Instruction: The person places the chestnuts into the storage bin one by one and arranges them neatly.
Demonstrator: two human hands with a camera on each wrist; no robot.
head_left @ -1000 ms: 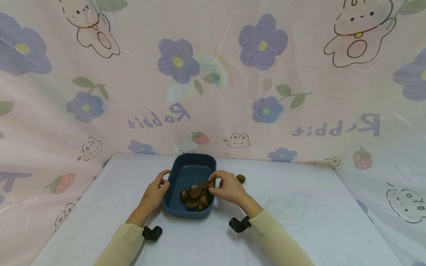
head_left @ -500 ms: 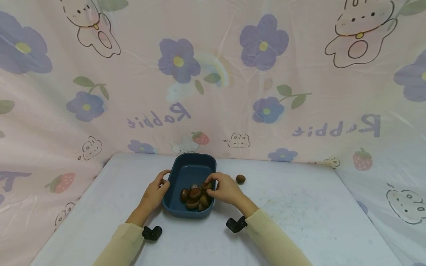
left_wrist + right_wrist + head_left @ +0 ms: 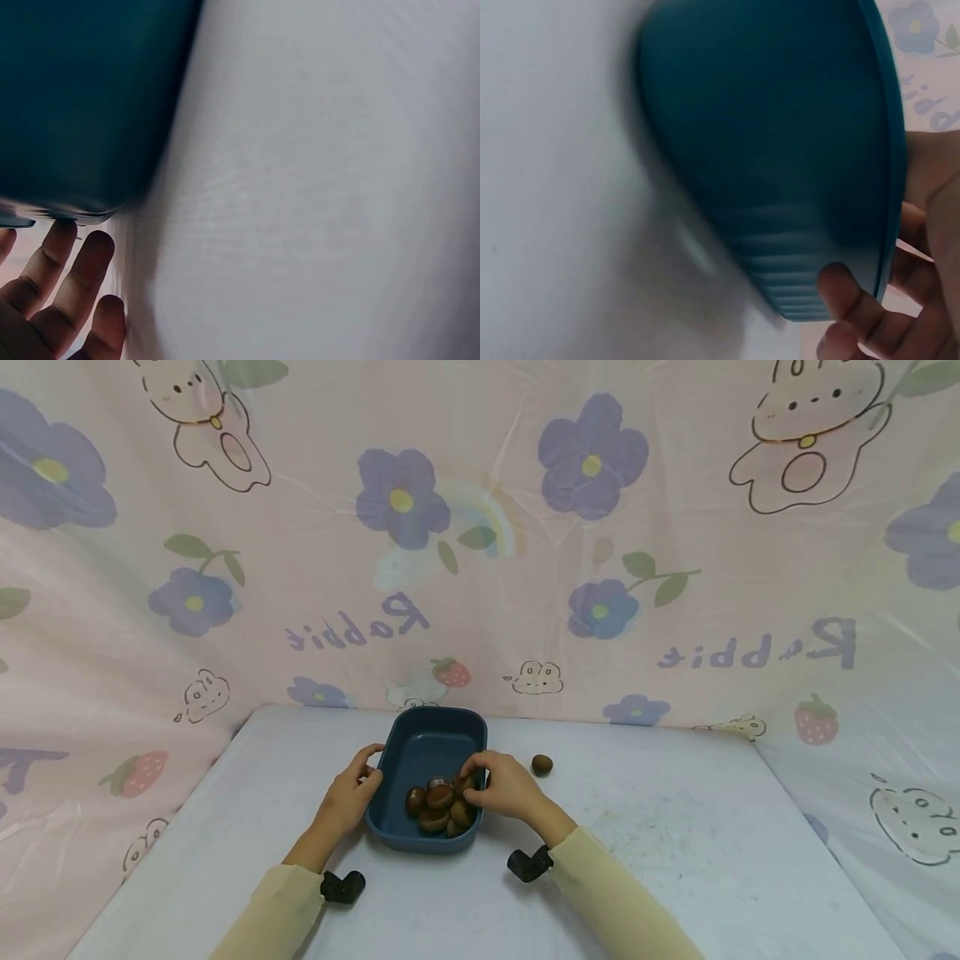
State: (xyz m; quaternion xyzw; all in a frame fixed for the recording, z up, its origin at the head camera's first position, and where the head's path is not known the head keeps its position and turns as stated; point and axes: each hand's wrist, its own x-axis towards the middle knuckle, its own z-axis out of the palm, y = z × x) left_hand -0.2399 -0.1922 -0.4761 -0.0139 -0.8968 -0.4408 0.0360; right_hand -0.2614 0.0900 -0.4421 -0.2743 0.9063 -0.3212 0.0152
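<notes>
A dark blue rectangular box (image 3: 429,758) stands on the white table, with several brown chestnuts (image 3: 440,796) heaped in its near right part. At its left side, my left hand (image 3: 347,797) rests its fingertips against the outer wall; in the left wrist view its fingers (image 3: 79,289) are fairly straight below the wall. My right hand (image 3: 513,787) reaches over the right rim, where thumb and index finger pinch a chestnut (image 3: 462,782) at the top of the heap. Its other fingers (image 3: 840,289) lie outside the box, as the right wrist view shows.
One loose chestnut (image 3: 542,765) lies on the table (image 3: 660,827) to the right of the box, beyond my right hand. Behind the table hangs a patterned cloth (image 3: 495,610). Black wrist mounts (image 3: 342,887) sit at both cuffs.
My right hand has shifted slightly left and down over the rim, bringing the pinched chestnut onto the heap. My left hand and the box have stayed in place.
</notes>
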